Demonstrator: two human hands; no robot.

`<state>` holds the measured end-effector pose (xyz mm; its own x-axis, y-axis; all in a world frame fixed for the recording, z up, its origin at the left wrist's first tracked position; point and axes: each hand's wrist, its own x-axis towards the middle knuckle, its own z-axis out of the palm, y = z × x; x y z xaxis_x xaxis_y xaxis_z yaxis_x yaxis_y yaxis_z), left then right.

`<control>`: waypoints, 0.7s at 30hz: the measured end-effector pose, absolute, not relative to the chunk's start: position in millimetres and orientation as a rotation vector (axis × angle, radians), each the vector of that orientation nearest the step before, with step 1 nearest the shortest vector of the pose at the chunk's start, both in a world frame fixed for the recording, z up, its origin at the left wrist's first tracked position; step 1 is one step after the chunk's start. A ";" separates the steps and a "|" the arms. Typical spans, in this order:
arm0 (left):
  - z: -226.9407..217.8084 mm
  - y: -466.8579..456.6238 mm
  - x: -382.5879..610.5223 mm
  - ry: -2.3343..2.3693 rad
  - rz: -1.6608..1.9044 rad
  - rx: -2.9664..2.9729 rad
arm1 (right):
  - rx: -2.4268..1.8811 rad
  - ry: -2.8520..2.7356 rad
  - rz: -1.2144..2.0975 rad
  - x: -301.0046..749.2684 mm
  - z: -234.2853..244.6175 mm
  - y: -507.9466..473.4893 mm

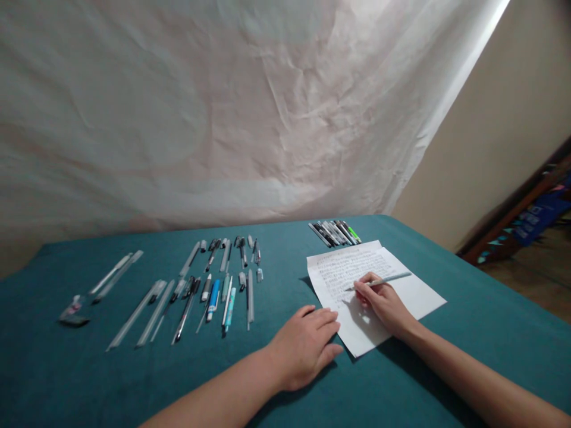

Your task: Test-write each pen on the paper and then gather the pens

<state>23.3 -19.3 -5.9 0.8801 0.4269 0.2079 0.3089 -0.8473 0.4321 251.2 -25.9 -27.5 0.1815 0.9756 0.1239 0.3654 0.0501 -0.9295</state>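
Note:
My right hand [381, 302] is closed around a slim, pale pen [398, 276]. Its tip points down at a white sheet of paper [417, 294], close to rows of small dark handwriting on the upper left part. The wording is too small to read. Palm down on the cloth, my left hand [306, 345] lies flat with its fingers extended. Its fingertips reach the left edge of the paper, and nothing is held in it.
Left of the paper lie several disassembled pens, with clear barrels [154, 312], caps and a blue pen part [214, 295]. A row of pens [335, 233] sits behind the paper. A clear plastic item [75, 312] rests far left on the green tablecloth [147, 386]. A pale sheet [223, 119] hangs behind.

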 end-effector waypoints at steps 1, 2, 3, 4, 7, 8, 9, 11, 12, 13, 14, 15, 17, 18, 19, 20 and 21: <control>-5.5 -19.8 22.9 0.540 0.423 2.665 | -1.477 -1.368 0.785 247.9 -24.0 -24.8; -5.2 -20.4 22.5 0.538 0.427 2.674 | -1.464 -1.403 0.772 243.2 -19.4 -23.5; -5.2 -21.0 22.2 0.536 0.431 2.682 | -1.444 -1.448 0.761 236.8 -14.0 -21.5; -5.7 -21.6 22.0 0.536 0.434 2.691 | -1.413 -1.500 0.759 228.8 -7.9 -18.9; -9.4 -23.0 21.5 0.558 0.440 2.709 | -1.279 -1.666 0.792 195.7 10.8 -4.7; -10.9 -23.2 21.2 0.571 0.440 2.711 | -1.239 -1.726 0.792 182.5 15.8 2.5; -12.2 -23.4 20.6 0.581 0.440 2.708 | -1.208 -1.807 0.781 168.9 19.6 10.9; -13.4 -23.7 18.7 0.582 0.432 2.701 | -1.161 -1.995 0.715 142.4 22.6 30.5; -13.1 -23.8 17.5 0.575 0.425 2.700 | -1.129 -2.105 0.665 130.2 21.5 40.9; -12.3 -23.8 16.3 0.567 0.417 2.703 | -1.097 -2.190 0.619 119.4 18.9 51.1; -11.3 -23.7 15.1 0.559 0.408 2.709 | -1.085 -2.255 0.580 110.0 14.9 60.6; -10.3 -23.5 13.9 0.553 0.401 2.717 | -1.092 -2.305 0.543 102.3 10.0 69.1; -9.6 -22.8 12.2 0.548 0.401 2.735 | -1.139 -2.361 0.467 91.8 -0.5 81.8; -10.1 -22.3 11.7 0.548 0.405 2.743 | -1.158 -2.379 0.431 88.9 -5.1 85.8; -11.1 -21.8 11.4 0.547 0.409 2.751 | -1.170 -2.389 0.402 87.3 -8.9 88.3; -12.6 -21.2 11.3 0.547 0.415 2.758 | -1.176 -2.396 0.379 86.9 -11.6 89.6; -14.2 -20.6 11.3 0.548 0.422 2.763 | -1.179 -2.404 0.363 87.2 -13.1 90.0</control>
